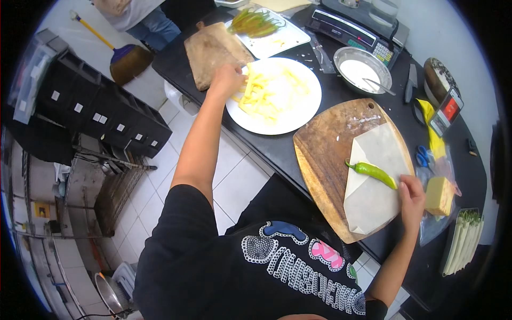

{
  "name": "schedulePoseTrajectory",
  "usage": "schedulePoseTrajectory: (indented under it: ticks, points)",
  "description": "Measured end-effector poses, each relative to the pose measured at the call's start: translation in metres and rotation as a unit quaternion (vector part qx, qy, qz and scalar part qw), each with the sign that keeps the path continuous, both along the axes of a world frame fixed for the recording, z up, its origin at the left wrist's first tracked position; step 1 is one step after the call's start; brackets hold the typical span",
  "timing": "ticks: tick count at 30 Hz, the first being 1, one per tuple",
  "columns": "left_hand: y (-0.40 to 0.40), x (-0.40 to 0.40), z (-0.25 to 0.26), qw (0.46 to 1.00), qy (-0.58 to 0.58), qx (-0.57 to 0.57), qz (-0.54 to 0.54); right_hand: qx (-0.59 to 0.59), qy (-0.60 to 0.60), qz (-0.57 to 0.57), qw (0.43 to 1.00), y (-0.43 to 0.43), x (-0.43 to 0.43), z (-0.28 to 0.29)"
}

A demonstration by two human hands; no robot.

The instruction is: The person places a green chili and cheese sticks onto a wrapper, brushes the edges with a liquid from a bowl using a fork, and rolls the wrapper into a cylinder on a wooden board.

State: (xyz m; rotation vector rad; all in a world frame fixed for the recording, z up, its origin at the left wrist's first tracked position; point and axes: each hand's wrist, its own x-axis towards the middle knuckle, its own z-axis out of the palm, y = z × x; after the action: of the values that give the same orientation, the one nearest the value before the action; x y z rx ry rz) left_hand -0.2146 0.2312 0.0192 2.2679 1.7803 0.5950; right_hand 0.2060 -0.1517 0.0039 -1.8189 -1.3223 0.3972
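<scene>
My left hand (229, 81) is at the left rim of a round white plate (276, 129), its fingertips against pale yellow strips (260, 94), which look like cheese. Whether it grips one is hidden. On a worn wooden cutting board (324, 138) lies a thin pale wrapper sheet (372, 212), its left edge partly folded. A long green chili pepper (374, 173) rests across the sheet, stem to the left. My right hand (413, 196) touches the sheet's right edge beside the pepper's tip, thumb and forefinger close together; a grip is not clear.
Beyond the plate are another wooden board (214, 52) and a tray (294, 39) of green chilies (256, 24). A bowl of white liquid (358, 74), scale (344, 30), knife (410, 86), phone (447, 111), scissors (422, 156), cheese block (439, 196) and wrapped rolls (463, 242) surround the board.
</scene>
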Motion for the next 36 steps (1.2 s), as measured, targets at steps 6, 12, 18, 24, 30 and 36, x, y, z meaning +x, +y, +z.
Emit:
schedulePoseTrajectory:
  ticks: [6,12,18,24,30,36]
  points:
    - [0.019,-0.005,0.002,1.0,0.01,-0.011,-0.005,0.007,-0.003,-0.001,1.0,0.001,-0.002,0.0]
    - [-0.004,-0.009,0.007,0.994,0.092,0.036,-0.041,0.01,0.009,-0.012,1.0,0.001,-0.006,0.003]
    - [-0.01,0.006,0.017,0.988,0.151,-0.03,0.021,-0.002,0.009,-0.003,1.0,0.001,-0.008,0.008]
    - [-0.007,0.003,0.017,0.989,0.144,-0.015,0.019,0.003,0.037,-0.01,0.999,0.001,-0.009,0.009]
    - [0.0,-0.008,0.021,0.985,0.169,0.037,-0.012,0.004,0.048,-0.009,0.999,0.001,-0.007,0.008]
    - [-0.043,0.038,0.071,0.989,0.064,0.067,-0.115,0.068,-0.02,-0.036,0.997,-0.008,-0.012,0.023]
